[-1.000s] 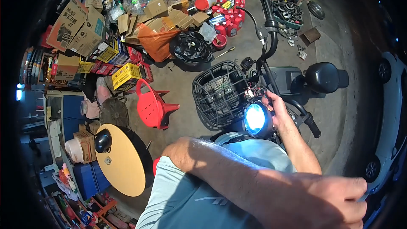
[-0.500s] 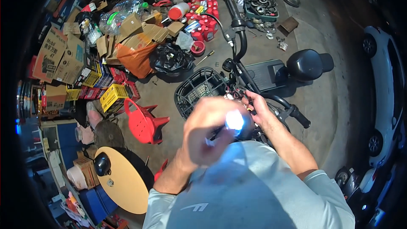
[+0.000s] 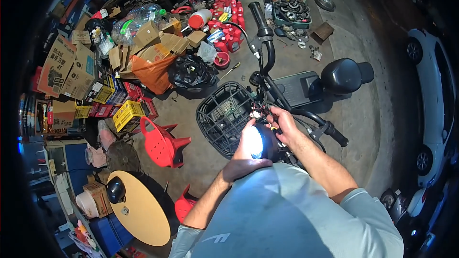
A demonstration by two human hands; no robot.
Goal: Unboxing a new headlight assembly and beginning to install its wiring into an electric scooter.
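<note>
In the middle, my left hand (image 3: pixel 241 156) is wrapped round a black headlight (image 3: pixel 268 144), whose lit lens glares white toward the left. My right hand (image 3: pixel 289 129) is closed beside it, fingers pinched on thin wires (image 3: pixel 274 126) behind the headlight; its fingertips are partly hidden. A tangle of red, white and dark wiring (image 3: pixel 257 112) hangs out just beyond both hands, at the front of a black electric scooter. Its handlebar (image 3: pixel 271 58) runs past on the far side, and a black wire basket (image 3: pixel 210 131) lies to the left of my hands.
The scooter's seat (image 3: pixel 342 74) is at right. Red plastic stools (image 3: pixel 162 145) and a round wooden table (image 3: pixel 143 210) stand left. Cartons (image 3: pixel 71 67), a black bag (image 3: pixel 192 74) and red bottles (image 3: pixel 233 43) crowd the far left. A screwdriver (image 3: pixel 231 71) lies on the floor.
My left hand, blurred and nearer the camera before, has come down round the headlight. The lit lens has turned left. My right hand stays at the wiring, its fingers slightly shifted.
</note>
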